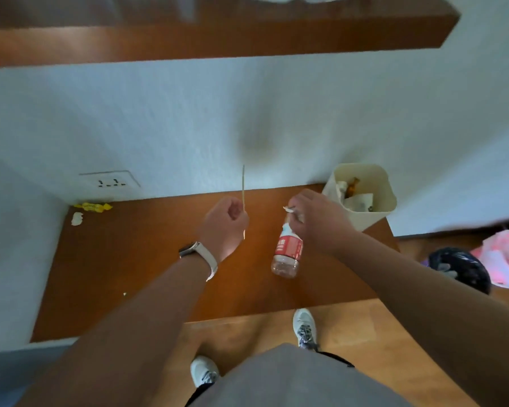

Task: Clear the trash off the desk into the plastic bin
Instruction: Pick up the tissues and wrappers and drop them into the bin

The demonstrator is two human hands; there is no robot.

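I see the wooden desk (124,259) running along the white wall, mostly bare. The cream plastic bin (378,186) stands on its far right corner against the wall, already holding some paper and wrapper scraps; placed there, I judge, so either hand reaches it.

Clear plastic bottle (287,254), red label, lies on its side on the desk near the bin. Long axis runs roughly away from me; base toward me, neck under the right hand.

Right hand (315,221) hovers over the bottle's neck, fingers pinched closed on a small white scrap (288,209). Hand is just short of the bin, so I judge a drop comes next.

Left hand (227,224) is curled into a loose fist, thumb and forefinger gripping a thin wooden skewer (243,186). Skewer stands nearly upright, tip toward the wall, lower end just below the fist.

Still on the desk, far left corner: yellow wrapper (93,207), and beside it a crumpled white scrap (77,218).
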